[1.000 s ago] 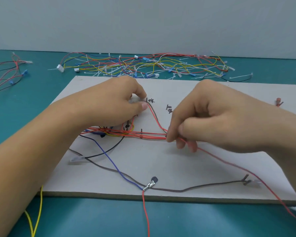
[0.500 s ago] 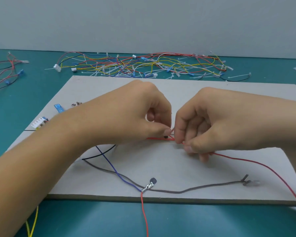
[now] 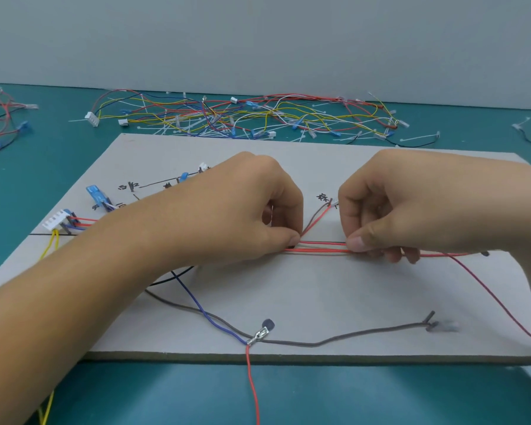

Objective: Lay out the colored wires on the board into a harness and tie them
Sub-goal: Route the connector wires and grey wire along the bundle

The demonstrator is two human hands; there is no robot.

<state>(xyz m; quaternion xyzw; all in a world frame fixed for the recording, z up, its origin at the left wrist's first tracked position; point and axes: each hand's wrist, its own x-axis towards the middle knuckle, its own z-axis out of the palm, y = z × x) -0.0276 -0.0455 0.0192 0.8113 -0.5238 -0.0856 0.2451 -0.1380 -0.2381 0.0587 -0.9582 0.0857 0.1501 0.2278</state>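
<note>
A grey board [image 3: 334,302] lies flat on the teal table. Across its middle runs a bundle of red wires [image 3: 322,248] with a dark one among them. My left hand [image 3: 252,210] pinches the bundle at its left end, thumb against fingers. My right hand [image 3: 411,207] pinches the same bundle a short way to the right. A red and a brown wire branch [image 3: 316,219] rises between the hands to a marked point. A brown wire [image 3: 350,337], a blue wire [image 3: 203,311] and a metal terminal [image 3: 258,335] lie near the front edge.
A white connector [image 3: 56,220] and a blue clip [image 3: 97,194] sit at the board's left side. A tangle of loose coloured wires and white cable ties [image 3: 242,116] lies behind the board. More wires [image 3: 3,124] lie at the far left. A red wire [image 3: 253,391] hangs over the front edge.
Both hands came together on the red bundle, then slid apart along it, the right hand going right. The bundle between them now lies straight. The view shifted, showing the board's left connectors.
</note>
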